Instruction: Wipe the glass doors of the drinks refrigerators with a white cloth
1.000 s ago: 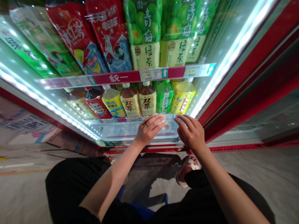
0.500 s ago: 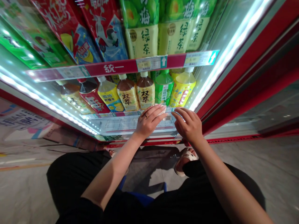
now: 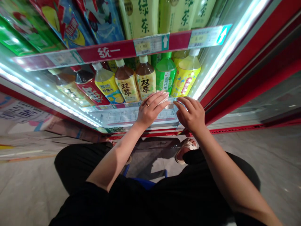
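Observation:
My left hand [image 3: 151, 109], with a ring on one finger, is closed on a crumpled white tissue [image 3: 164, 98] at the front edge of the lower shelf [image 3: 103, 107]. Just behind it stand a brown-drink bottle [image 3: 145, 81] with a cream label and a green bottle [image 3: 166, 73]. To the right, my right hand [image 3: 191, 113] is near the same edge, its fingers bent downward and slightly apart. Nothing shows in it. A yellow-labelled bottle [image 3: 187, 78] stands behind my right hand.
Above runs a red price strip [image 3: 87, 54] with large bottles behind it. Lit door frames [image 3: 225, 59] flank the shelves. A wire grille [image 3: 122, 115] lies below the lower shelf. Under me is a blue stool [image 3: 144, 183].
The view has tilted down, so the shelves sit higher in the picture. Both hands stay at the lower shelf's edge, and more of the tissue shows by my left fingers.

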The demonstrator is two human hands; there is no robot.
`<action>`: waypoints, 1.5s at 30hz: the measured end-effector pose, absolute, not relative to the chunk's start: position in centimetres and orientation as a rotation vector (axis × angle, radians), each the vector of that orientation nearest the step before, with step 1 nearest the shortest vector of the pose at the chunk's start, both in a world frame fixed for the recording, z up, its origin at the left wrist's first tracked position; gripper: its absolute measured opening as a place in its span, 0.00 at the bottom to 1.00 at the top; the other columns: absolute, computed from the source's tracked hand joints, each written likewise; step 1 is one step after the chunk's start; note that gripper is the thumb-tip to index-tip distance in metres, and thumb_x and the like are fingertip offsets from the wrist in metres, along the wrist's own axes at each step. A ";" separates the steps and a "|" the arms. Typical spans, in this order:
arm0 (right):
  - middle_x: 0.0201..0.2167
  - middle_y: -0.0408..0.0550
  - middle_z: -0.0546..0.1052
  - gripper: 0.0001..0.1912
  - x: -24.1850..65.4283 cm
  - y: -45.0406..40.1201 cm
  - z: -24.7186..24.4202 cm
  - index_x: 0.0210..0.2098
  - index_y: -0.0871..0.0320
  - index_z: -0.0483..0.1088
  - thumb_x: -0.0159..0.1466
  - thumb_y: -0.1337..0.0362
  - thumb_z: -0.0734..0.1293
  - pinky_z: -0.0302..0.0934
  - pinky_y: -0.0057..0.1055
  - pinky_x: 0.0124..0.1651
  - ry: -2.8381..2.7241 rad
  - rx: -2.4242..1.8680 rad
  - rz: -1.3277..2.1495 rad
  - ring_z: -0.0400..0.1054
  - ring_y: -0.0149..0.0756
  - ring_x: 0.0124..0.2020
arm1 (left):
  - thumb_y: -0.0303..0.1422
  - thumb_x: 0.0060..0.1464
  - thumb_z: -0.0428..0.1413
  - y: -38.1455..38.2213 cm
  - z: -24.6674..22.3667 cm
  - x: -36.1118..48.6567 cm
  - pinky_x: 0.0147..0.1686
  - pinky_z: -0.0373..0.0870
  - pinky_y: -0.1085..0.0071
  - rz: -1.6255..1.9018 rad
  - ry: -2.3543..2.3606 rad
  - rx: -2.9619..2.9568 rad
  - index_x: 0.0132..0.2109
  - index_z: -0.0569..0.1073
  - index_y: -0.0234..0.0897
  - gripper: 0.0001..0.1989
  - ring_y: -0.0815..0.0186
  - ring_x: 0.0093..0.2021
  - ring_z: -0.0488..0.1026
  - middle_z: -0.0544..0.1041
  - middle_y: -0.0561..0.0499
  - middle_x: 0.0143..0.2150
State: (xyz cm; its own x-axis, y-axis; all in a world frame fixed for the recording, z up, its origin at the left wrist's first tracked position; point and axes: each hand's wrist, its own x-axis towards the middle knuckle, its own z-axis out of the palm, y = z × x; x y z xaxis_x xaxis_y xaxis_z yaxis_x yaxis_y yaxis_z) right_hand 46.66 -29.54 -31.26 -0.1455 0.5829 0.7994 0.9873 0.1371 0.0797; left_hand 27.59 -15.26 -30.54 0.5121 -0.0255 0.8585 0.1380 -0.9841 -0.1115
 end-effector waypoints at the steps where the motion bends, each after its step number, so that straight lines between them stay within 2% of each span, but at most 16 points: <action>1: 0.55 0.54 0.82 0.23 46.6 -29.5 -31.2 0.61 0.52 0.74 0.69 0.74 0.64 0.71 0.47 0.54 -1.805 -1.517 -0.857 0.74 0.48 0.59 | 0.26 0.75 0.50 -15.3 -30.4 27.8 0.74 0.70 0.60 -1.491 -0.081 -2.549 0.67 0.73 0.46 0.19 0.65 0.72 0.71 0.80 0.52 0.66; 4: 0.55 0.53 0.82 0.21 46.5 -29.6 -31.0 0.59 0.53 0.74 0.70 0.74 0.64 0.71 0.46 0.53 -1.804 -1.531 -0.906 0.75 0.47 0.58 | 0.27 0.74 0.54 -15.4 -30.5 27.6 0.71 0.73 0.61 -1.470 -0.032 -2.490 0.64 0.75 0.44 0.16 0.65 0.71 0.74 0.82 0.52 0.65; 8: 0.55 0.54 0.82 0.23 46.7 -29.7 -31.1 0.61 0.52 0.74 0.69 0.73 0.64 0.72 0.48 0.55 -1.799 -1.554 -0.892 0.75 0.48 0.58 | 0.27 0.74 0.53 -15.1 -31.4 26.2 0.69 0.76 0.60 -1.359 -0.028 -2.542 0.63 0.75 0.45 0.16 0.65 0.69 0.75 0.82 0.52 0.64; 14: 0.56 0.54 0.82 0.24 46.7 -29.7 -31.2 0.62 0.52 0.73 0.69 0.74 0.64 0.71 0.47 0.56 -1.797 -1.490 -0.856 0.74 0.48 0.59 | 0.25 0.75 0.51 -15.1 -31.0 27.0 0.73 0.71 0.59 -1.429 -0.070 -2.563 0.65 0.75 0.46 0.19 0.65 0.72 0.72 0.80 0.52 0.66; 18: 0.56 0.55 0.82 0.25 46.6 -29.6 -31.2 0.63 0.53 0.74 0.69 0.74 0.65 0.71 0.47 0.56 -1.803 -1.448 -0.835 0.74 0.49 0.60 | 0.26 0.74 0.53 -15.3 -30.8 27.7 0.75 0.68 0.59 -1.420 -0.007 -2.607 0.68 0.73 0.45 0.20 0.65 0.74 0.69 0.78 0.51 0.68; 22: 0.57 0.54 0.83 0.24 46.4 -29.6 -31.3 0.63 0.53 0.75 0.69 0.73 0.64 0.71 0.46 0.58 -1.816 -1.451 -0.818 0.74 0.48 0.60 | 0.26 0.73 0.55 -15.0 -31.3 26.3 0.72 0.72 0.62 -1.369 0.011 -2.556 0.66 0.73 0.44 0.19 0.65 0.71 0.72 0.81 0.51 0.65; 30: 0.63 0.53 0.80 0.24 45.7 -29.5 -31.3 0.65 0.53 0.73 0.72 0.72 0.65 0.70 0.45 0.63 -1.874 -1.460 -0.882 0.73 0.48 0.65 | 0.27 0.75 0.50 -14.8 -30.7 25.9 0.74 0.70 0.59 -1.484 -0.167 -2.585 0.65 0.75 0.48 0.18 0.65 0.72 0.72 0.80 0.53 0.66; 37: 0.69 0.49 0.76 0.30 45.0 -29.1 -32.1 0.73 0.48 0.67 0.73 0.69 0.66 0.67 0.46 0.69 -1.943 -1.457 -0.820 0.68 0.48 0.71 | 0.27 0.75 0.51 -14.9 -31.6 24.0 0.69 0.75 0.61 -1.398 -0.130 -2.499 0.62 0.76 0.44 0.16 0.65 0.68 0.76 0.83 0.51 0.63; 42: 0.68 0.53 0.76 0.30 44.6 -28.8 -32.4 0.73 0.55 0.66 0.73 0.71 0.67 0.66 0.44 0.70 -1.986 -1.374 -0.892 0.69 0.47 0.71 | 0.26 0.75 0.51 -14.7 -31.3 23.3 0.71 0.73 0.58 -1.546 -0.257 -2.468 0.64 0.76 0.47 0.18 0.64 0.71 0.73 0.82 0.51 0.63; 45: 0.67 0.53 0.77 0.28 44.5 -28.6 -32.6 0.71 0.55 0.68 0.73 0.71 0.66 0.68 0.44 0.68 -1.988 -1.398 -0.908 0.71 0.48 0.69 | 0.27 0.76 0.50 -14.5 -31.4 23.6 0.73 0.71 0.58 -1.514 -0.260 -2.535 0.65 0.76 0.48 0.19 0.65 0.72 0.72 0.81 0.52 0.64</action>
State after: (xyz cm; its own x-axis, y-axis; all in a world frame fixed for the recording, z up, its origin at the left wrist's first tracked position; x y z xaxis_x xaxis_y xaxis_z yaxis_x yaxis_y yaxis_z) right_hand 44.50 -28.61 -32.57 -0.3156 0.5838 0.7480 0.9476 0.2344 0.2169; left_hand 23.61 -14.51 -31.39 0.4669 0.0589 0.8823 0.2389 -0.9691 -0.0617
